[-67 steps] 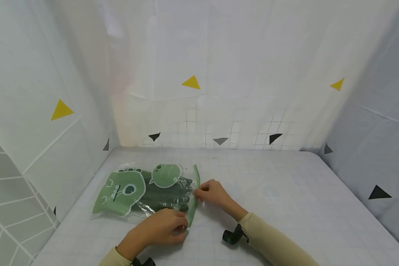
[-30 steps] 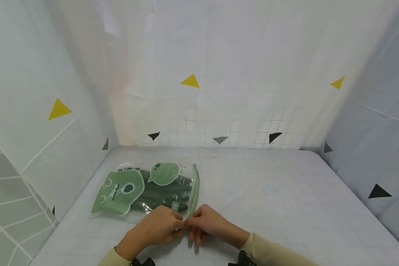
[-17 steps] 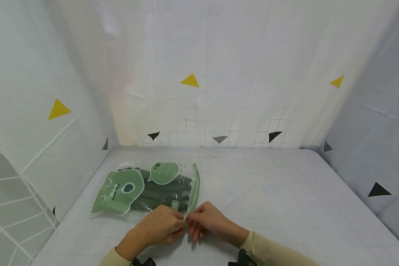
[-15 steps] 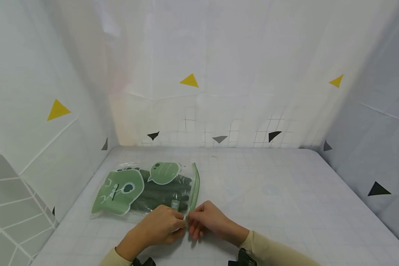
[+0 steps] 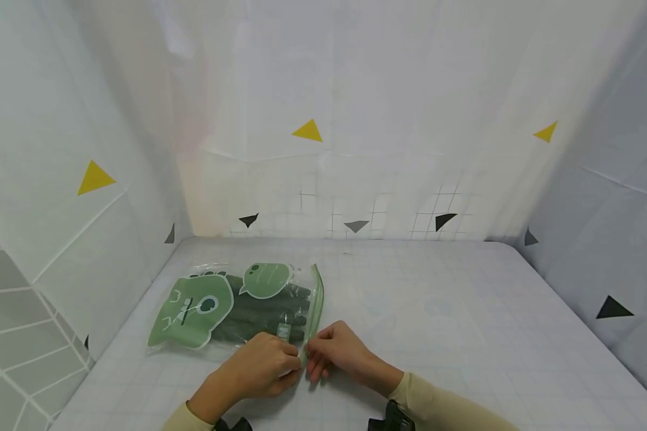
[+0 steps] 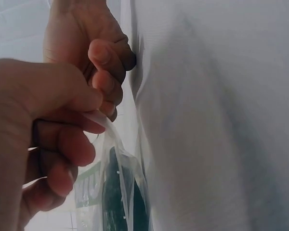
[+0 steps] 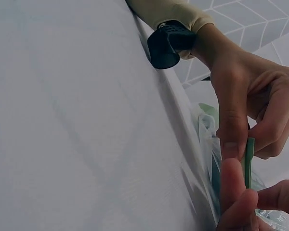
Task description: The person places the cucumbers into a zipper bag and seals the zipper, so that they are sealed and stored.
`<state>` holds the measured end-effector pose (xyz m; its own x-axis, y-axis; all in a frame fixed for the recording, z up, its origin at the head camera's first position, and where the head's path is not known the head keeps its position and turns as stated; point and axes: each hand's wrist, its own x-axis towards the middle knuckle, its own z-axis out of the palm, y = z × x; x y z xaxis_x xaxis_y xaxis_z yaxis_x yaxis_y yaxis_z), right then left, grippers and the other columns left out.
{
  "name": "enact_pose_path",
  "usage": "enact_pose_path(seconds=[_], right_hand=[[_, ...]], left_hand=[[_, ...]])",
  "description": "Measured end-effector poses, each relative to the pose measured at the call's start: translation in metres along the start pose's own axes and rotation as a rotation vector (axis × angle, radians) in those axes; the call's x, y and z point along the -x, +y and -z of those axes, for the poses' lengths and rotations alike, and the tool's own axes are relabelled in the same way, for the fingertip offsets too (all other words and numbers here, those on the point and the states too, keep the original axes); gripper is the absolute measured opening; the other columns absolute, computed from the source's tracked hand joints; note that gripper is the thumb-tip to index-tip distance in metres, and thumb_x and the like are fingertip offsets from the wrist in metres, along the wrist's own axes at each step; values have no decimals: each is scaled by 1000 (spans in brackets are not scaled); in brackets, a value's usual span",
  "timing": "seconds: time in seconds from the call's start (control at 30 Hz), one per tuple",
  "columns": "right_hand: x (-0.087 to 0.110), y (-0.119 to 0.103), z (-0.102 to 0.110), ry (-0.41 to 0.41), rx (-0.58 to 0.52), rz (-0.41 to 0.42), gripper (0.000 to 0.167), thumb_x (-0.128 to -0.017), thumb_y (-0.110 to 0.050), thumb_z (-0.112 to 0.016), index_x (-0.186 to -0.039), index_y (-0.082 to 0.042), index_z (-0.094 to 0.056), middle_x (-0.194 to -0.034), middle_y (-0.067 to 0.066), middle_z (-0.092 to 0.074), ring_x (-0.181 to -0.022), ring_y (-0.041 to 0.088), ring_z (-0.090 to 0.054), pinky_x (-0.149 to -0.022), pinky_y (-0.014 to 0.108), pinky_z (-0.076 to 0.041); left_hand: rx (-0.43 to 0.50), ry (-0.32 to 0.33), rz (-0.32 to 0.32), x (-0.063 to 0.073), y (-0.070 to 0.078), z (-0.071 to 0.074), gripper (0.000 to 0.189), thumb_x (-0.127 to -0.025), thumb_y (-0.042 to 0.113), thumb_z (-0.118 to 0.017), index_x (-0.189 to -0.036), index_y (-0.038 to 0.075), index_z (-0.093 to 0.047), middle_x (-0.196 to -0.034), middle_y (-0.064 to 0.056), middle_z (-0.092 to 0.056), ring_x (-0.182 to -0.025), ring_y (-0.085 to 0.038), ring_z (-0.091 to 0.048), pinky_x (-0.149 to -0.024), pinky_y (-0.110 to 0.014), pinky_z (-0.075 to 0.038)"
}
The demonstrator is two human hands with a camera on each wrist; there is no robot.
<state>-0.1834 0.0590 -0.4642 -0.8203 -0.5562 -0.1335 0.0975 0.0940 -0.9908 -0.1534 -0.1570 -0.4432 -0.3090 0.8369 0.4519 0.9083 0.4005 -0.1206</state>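
Observation:
A clear zip bag (image 5: 194,311) with a green cartoon dinosaur print lies flat at the left of the table. Dark green gloves (image 5: 259,311) show through its plastic, fingers toward the green zip edge (image 5: 316,299). My left hand (image 5: 261,366) pinches the near corner of that edge between thumb and forefinger. Just beyond it, my right hand (image 5: 342,353) pinches the same edge, its other fingers loosely curled. In the right wrist view the green strip (image 7: 248,163) runs between the two hands' fingertips. The left wrist view shows clear plastic (image 6: 113,137) hanging from the left thumb.
The white table (image 5: 437,335) carries a faint grid and has rounded far corners. White cloth walls (image 5: 388,108) with yellow and black triangles stand at the back and both sides. A black wrist camera (image 7: 164,45) sits at the left cuff.
My right hand has come down from midway along the zip edge to the near corner, then slid slightly back up along it. My left hand has kept its grip on the corner.

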Motion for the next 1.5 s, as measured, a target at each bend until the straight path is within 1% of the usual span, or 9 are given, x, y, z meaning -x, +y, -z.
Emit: enact_pose_path(seconds=[0.17,0.4,0.6,0.83,1.03,1.17,1.27,1.4,1.5], right_hand=[[-4,4,3,14,9,27,22,-94,-8,-63,-83,6,-77,-72,22,-72,-52,16,-68,-44,22,-49],[-7,5,7,36,7,28,20,-95,-7,-63,-88,6,-78,-75,22,-72,-54,18,-70,-46,23,-50],[-10,4,9,66,4,30,20,-96,-7,-64,-90,6,-78,-75,24,-72,-55,20,-71,-46,23,-50],[-14,5,10,90,8,41,19,-95,-7,-65,-91,6,-78,-74,23,-72,-56,21,-71,-46,23,-51],[-15,3,13,122,21,68,19,-95,-7,-65,-93,7,-78,-76,23,-73,-59,24,-72,-49,25,-54],[-18,2,15,130,33,83,19,-96,-7,-65,-95,7,-78,-76,23,-73,-60,25,-73,-50,26,-55],[-20,2,17,131,40,88,18,-96,-6,-65,-95,7,-77,-76,23,-72,-60,25,-73,-51,26,-56],[-22,3,19,128,41,95,18,-96,-5,-65,-95,8,-77,-76,23,-72,-61,26,-73,-51,26,-56],[-24,3,20,128,39,100,18,-96,-5,-65,-95,8,-77,-76,23,-72,-62,27,-74,-51,26,-56]], left_hand=[[-8,-3,-3,1,-1,-1,27,-79,14,-84,-69,25,-63,-66,16,-47,-54,3,-44,-49,-15,-36],[-18,5,-12,1,-1,-2,25,-79,15,-84,-69,25,-63,-66,16,-46,-54,3,-43,-49,-15,-35],[0,2,0,1,-1,-2,25,-79,14,-83,-69,25,-63,-66,16,-46,-54,5,-39,-49,-14,-32],[-4,3,-1,1,-1,0,26,-79,14,-83,-69,25,-62,-66,16,-46,-53,5,-40,-49,-14,-32],[15,-17,6,0,-2,0,23,-80,14,-83,-71,25,-65,-67,16,-49,-54,5,-41,-49,-13,-33],[2,-5,2,0,-2,1,24,-79,15,-84,-70,24,-64,-67,16,-49,-54,4,-42,-49,-15,-34],[-4,3,2,0,-2,1,25,-78,14,-84,-70,24,-63,-66,16,-47,-54,5,-39,-49,-14,-32],[4,-7,8,0,-1,1,23,-78,14,-84,-71,24,-65,-67,16,-47,-55,6,-35,-49,-13,-29],[8,-15,13,1,-1,2,22,-78,14,-84,-72,23,-66,-67,16,-49,-56,6,-36,-49,-13,-30]])
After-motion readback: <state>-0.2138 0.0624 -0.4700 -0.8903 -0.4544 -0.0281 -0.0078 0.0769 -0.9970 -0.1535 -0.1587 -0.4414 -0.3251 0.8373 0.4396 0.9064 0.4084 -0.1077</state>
